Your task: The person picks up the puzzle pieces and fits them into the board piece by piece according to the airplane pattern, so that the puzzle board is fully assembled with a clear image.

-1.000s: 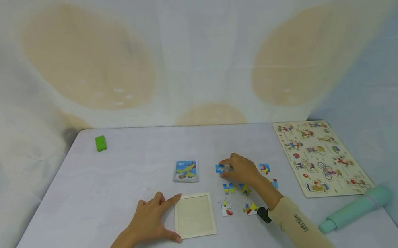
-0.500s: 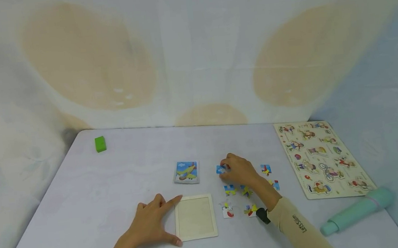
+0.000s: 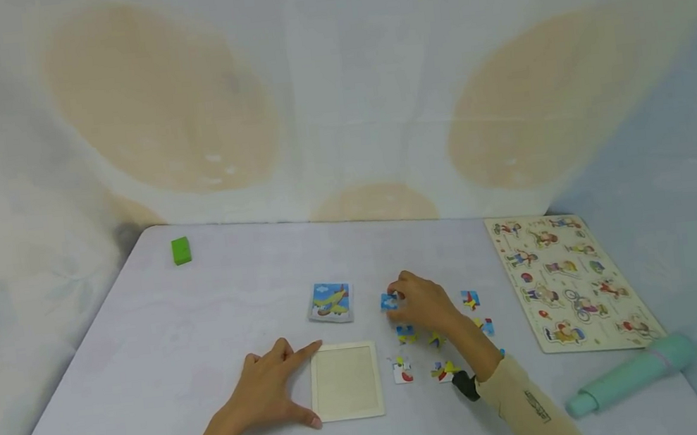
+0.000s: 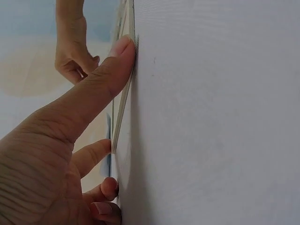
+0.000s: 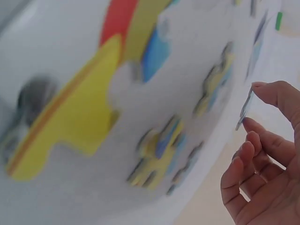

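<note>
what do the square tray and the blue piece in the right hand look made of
The square tray looks like bare wood, perhaps plywood, matte: pale beige, with layer-like lines along its edge. The blue piece seems thin wood or stiff card with a smooth printed face: white cloud-like print shows on blue; its core is too small to tell.

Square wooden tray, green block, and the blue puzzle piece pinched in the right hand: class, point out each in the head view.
Square wooden tray (image 3: 346,382): head view, bare inner panel.
Green block (image 3: 181,250): head view, middle of its visible surface.
Blue puzzle piece (image 3: 388,302): head view, its printed face.
</note>
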The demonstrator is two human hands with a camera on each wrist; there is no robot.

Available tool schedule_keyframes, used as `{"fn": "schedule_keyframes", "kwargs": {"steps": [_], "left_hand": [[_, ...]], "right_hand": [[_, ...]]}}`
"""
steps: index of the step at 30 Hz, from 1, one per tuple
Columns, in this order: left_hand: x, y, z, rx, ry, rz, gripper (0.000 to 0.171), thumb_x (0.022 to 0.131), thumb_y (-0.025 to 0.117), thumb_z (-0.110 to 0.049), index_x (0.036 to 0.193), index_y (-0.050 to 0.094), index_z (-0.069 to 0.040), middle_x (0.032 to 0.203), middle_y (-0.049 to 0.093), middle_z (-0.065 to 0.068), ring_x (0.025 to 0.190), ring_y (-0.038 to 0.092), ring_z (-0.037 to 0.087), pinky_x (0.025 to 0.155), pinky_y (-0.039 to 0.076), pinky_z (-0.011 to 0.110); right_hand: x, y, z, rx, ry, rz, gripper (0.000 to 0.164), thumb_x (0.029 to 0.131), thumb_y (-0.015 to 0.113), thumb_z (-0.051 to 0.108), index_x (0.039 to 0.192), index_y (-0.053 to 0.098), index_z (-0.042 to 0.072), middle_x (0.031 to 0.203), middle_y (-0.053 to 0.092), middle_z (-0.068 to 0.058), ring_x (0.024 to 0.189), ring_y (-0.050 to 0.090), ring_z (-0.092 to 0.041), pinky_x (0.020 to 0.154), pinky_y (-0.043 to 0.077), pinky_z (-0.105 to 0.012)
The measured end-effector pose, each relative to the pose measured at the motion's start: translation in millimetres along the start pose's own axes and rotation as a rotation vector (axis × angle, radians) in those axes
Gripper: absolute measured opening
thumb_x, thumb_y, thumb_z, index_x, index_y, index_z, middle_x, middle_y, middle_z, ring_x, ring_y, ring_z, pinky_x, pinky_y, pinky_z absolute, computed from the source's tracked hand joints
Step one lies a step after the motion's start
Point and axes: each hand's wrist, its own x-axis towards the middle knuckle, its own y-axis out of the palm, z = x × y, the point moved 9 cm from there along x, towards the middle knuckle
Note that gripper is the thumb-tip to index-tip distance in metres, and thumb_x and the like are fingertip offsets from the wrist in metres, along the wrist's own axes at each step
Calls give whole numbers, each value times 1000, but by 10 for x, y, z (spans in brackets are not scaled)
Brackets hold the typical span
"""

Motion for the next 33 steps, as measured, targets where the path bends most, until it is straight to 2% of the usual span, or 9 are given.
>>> {"fn": "schedule_keyframes", "kwargs": {"steps": [8, 17, 25, 33], "left_hand": [[26, -18, -25, 1, -3, 4, 113, 47, 80, -79, 146, 49, -35, 89, 37, -11, 78, 39, 5, 69, 26, 34], [22, -21, -29, -5, -13, 14, 112, 48, 80, -79, 146, 49, -35, 90, 37, -9, 77, 37, 7, 70, 27, 35], [14, -28, -20, 3, -5, 7, 112, 48, 79, -80, 147, 48, -36, 90, 37, -9, 78, 38, 5, 71, 27, 35], [14, -30, -33, 10, 18, -15, 112, 49, 75, -83, 146, 49, -35, 90, 37, -10, 77, 39, 4, 70, 27, 35]], "right_hand": [[-176, 58, 484, -42, -181, 1, 30, 78, 80, 28, 103, 74, 11, 88, 56, 3, 70, 53, -8, 57, 43, -21], [-278, 181, 920, -57, -249, 88, 37, 81, 78, 30, 111, 75, 10, 94, 58, 4, 70, 47, -6, 61, 42, -17], [-290, 305, 1126, -104, -293, 143, 39, 82, 79, 33, 113, 74, 11, 93, 57, 5, 71, 47, -4, 64, 44, -16], [-291, 432, 1187, -135, -317, 157, 39, 82, 80, 36, 113, 74, 12, 88, 53, 7, 68, 44, -3, 61, 40, -14]]}}
